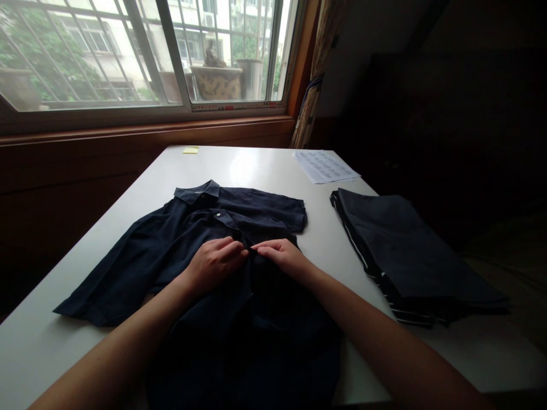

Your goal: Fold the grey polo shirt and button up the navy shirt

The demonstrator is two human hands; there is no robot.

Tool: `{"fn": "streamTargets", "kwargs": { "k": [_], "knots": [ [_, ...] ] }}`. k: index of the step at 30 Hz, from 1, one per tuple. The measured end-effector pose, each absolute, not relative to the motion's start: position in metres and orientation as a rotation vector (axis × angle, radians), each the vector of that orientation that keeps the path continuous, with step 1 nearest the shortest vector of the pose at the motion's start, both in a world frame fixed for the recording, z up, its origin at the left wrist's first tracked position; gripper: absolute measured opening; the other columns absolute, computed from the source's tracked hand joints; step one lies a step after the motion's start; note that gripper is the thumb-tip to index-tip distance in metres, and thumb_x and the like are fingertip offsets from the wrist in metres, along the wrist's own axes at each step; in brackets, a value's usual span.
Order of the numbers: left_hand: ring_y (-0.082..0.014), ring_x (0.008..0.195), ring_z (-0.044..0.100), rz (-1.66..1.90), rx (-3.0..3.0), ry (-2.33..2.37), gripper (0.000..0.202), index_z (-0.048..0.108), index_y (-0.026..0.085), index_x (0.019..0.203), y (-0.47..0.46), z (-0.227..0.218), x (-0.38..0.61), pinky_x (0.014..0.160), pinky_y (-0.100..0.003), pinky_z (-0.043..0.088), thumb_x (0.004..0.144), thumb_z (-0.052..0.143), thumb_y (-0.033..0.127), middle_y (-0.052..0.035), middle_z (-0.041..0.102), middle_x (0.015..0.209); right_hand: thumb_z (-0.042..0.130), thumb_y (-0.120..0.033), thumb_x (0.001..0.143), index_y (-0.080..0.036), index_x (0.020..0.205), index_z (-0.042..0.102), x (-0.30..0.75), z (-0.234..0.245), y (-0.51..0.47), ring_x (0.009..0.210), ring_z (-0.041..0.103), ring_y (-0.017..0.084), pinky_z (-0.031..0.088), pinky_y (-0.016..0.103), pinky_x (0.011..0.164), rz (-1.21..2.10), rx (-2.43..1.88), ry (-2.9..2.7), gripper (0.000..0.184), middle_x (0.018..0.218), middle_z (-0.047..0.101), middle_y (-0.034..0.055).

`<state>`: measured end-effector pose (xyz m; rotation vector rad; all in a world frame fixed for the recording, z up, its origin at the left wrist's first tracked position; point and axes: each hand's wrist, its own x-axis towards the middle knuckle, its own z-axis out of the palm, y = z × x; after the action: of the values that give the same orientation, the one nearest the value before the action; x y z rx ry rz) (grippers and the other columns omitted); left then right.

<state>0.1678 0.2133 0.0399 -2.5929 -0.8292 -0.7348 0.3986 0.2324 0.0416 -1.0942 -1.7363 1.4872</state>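
Observation:
A dark navy short-sleeved shirt [179, 245] lies front up on the white table, its collar [196, 193] toward the window and its hem toward me. Both hands meet at the middle of its front placket. My left hand [219, 259] is closed, fingers pinching the placket edge. Close beside it, my right hand [282, 256] pinches the same edge between thumb and fingers. Higher up the placket, a small white button [218, 214] shows. Whatever button or buttonhole sits between my fingertips is hidden.
On the right of the white table [252, 165] lies a stack of folded dark garments [405, 245]. Printed sheets [325, 166] rest at the far right corner, and a yellow sticky note [190, 150] at the far left. A barred window [188, 57] stands behind the table.

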Motion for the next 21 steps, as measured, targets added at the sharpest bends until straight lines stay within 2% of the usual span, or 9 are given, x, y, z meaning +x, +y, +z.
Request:
{"fn": "streamTargets", "kwargs": {
  "k": [6, 12, 21],
  "knots": [
    [-0.0133, 0.066, 0.049, -0.719, -2.57, -0.82, 0.013, 0.061, 0.018, 0.085, 0.2123, 0.0412, 0.1698, 0.058, -0.029, 0.037, 0.096, 0.054, 0.02, -0.0003, 0.062, 0.078, 0.062, -0.035, 0.083, -0.019, 0.106, 0.076, 0.4002, 0.0423, 0.2346, 0.097, 0.067, 0.024, 0.047, 0.037, 0.092, 1.479, -1.078, -1.787, 0.031, 0.102, 0.076, 0.0048],
    [-0.0132, 0.068, 0.05, -0.717, -2.557, -0.799, 0.011, 0.062, 0.019, 0.089, 0.2123, 0.0398, 0.1693, 0.059, -0.029, 0.038, 0.096, 0.053, 0.021, -0.0006, 0.063, 0.08, 0.062, -0.034, 0.083, -0.017, 0.107, 0.074, 0.4014, 0.0399, 0.2374, 0.072, 0.061, 0.015, 0.047, 0.029, 0.072, 1.618, -1.084, -1.722, 0.032, 0.081, 0.072, 0.0013],
    [-0.0121, 0.066, 0.051, -0.73, -2.558, -0.808, 0.011, 0.061, 0.019, 0.09, 0.2112, 0.0397, 0.1704, 0.058, -0.029, 0.037, 0.097, 0.052, 0.02, 0.0004, 0.064, 0.079, 0.066, -0.037, 0.081, -0.017, 0.101, 0.071, 0.3971, 0.0444, 0.2368, 0.066, 0.061, 0.013, 0.049, 0.025, 0.064, 1.754, -1.037, -1.598, 0.029, 0.073, 0.066, -0.0009]
  ]
}}
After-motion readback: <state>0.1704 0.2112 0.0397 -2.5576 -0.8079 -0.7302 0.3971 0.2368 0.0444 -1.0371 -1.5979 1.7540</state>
